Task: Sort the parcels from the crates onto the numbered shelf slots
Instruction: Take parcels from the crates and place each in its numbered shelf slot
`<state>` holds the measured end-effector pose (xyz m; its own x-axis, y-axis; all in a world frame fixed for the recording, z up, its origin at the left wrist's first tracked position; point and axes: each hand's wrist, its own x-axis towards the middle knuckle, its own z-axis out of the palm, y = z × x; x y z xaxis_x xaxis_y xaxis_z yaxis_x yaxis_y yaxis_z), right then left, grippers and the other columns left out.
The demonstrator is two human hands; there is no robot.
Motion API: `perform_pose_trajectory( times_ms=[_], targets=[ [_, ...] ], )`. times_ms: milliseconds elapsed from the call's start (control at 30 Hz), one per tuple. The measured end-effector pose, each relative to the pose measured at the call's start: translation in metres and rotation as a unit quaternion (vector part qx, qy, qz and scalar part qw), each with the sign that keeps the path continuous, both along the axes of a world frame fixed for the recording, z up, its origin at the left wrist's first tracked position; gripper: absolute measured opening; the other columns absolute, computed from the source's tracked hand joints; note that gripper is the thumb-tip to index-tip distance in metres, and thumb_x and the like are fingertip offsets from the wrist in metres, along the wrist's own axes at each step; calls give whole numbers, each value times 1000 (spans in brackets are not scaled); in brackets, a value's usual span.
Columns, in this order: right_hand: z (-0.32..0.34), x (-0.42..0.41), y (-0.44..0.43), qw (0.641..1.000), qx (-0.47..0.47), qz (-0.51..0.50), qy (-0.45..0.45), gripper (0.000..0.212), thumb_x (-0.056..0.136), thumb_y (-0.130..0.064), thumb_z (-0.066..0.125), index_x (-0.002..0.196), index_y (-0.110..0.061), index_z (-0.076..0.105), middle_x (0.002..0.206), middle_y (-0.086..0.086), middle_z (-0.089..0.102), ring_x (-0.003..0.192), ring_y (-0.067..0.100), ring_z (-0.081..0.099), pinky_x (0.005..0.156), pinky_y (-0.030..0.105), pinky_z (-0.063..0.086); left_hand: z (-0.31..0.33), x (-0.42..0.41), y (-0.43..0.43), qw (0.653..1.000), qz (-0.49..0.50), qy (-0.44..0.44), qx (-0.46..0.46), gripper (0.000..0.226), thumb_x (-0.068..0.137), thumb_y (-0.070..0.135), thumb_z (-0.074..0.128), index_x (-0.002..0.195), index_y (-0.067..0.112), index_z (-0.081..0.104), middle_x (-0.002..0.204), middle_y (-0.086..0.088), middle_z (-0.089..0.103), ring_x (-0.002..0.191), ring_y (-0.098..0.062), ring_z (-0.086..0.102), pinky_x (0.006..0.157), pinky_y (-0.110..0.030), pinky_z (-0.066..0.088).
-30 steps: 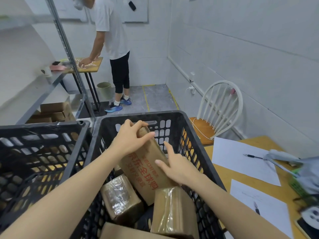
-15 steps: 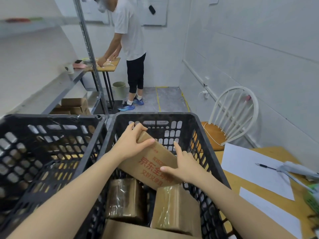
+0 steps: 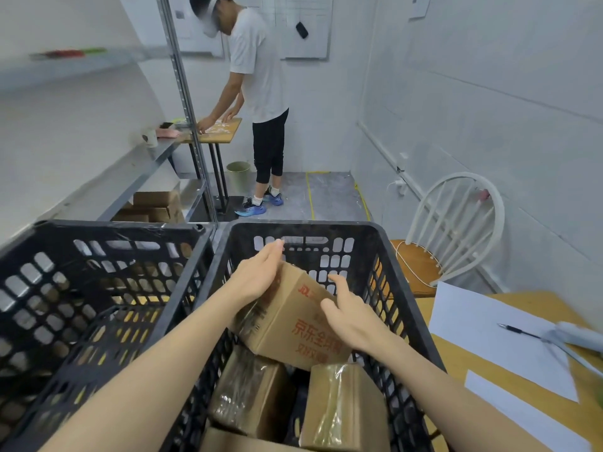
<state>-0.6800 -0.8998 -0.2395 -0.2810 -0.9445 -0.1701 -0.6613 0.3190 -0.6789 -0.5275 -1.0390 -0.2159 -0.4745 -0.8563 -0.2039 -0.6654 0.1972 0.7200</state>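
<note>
Printed carton (image 3: 290,324): stiff corrugated board with square corners and matte faces. Probably light to middling in weight, not slippery, and best clamped on two opposite faces. It sits tilted in the right crate (image 3: 386,252), far corner raised, its low end propped on the film-wrapped parcels (image 3: 251,393). The left hand (image 3: 257,277) lies flat against its far-left face, fingers straight. The right hand (image 3: 354,319) cups the right edge, thumb on the printed face, fingers curled past it. The carton is held between both palms, below the crate rim.
</note>
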Motion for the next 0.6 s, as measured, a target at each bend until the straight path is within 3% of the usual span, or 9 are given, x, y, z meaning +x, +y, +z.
perform_pose_trajectory(
  times_ms=[67,100,200,233,300,367,433,500,600],
  targets=[
    [5,1,1,999,-26,-16,-25,64,92,-54,27,150,-28,15,83,-7,56,91,23,59,90,44,48,12,-6,-2,1000,6,19,6,66,91,74,8,147,48,30,157,3,33,144,-25,29,115,-40,19],
    [8,2,0,998,-35,-24,-40,74,88,-66,24,150,-28,15,85,-7,58,96,24,60,94,45,47,19,-9,-3,1000,-1,20,3,65,91,74,10,147,47,31,156,4,33,143,-24,30,116,-39,19],
    [17,8,-3,997,-36,-29,-68,93,77,-87,16,151,-31,13,129,6,59,126,27,52,108,47,37,40,-18,-1,999,-33,-18,-7,67,95,69,15,150,36,31,154,2,36,144,-23,30,116,-38,19],
    [19,11,-2,996,-37,-29,-72,97,74,-90,15,151,-31,11,132,5,57,128,27,50,109,47,35,44,-20,0,999,-37,-37,-10,69,95,68,14,151,31,31,154,0,36,144,-24,29,116,-39,19],
    [23,15,1,996,-47,-27,-75,111,66,-97,13,153,-29,7,116,2,57,121,24,54,108,48,37,50,-21,2,996,-47,-74,-15,73,95,68,11,151,26,31,156,-3,34,145,-26,26,117,-40,17],
    [28,16,2,995,-63,-31,-71,112,65,-97,17,153,-29,5,126,3,57,123,21,52,108,47,37,52,-19,5,993,-50,-108,-8,76,95,68,6,151,25,33,157,-3,31,146,-27,24,117,-41,17],
    [35,18,2,994,-88,-29,-59,101,75,-89,26,154,-29,6,147,7,45,133,22,44,110,45,35,55,-17,8,992,-42,-116,-1,79,93,70,4,150,25,36,156,-5,32,143,-30,30,116,-43,21],
    [44,23,1,993,-111,-13,-45,92,85,-78,35,155,-25,7,154,6,35,139,21,36,112,43,32,59,-17,13,994,-35,-105,6,79,93,70,4,151,25,35,156,-9,33,141,-32,32,116,-45,24],
    [52,34,2,990,-144,11,-7,92,86,-71,45,155,-22,8,157,3,27,141,20,31,114,43,31,60,-14,31,996,-33,-83,5,68,99,60,6,154,23,22,160,-11,19,148,-35,7,116,-47,14]
  ],
)
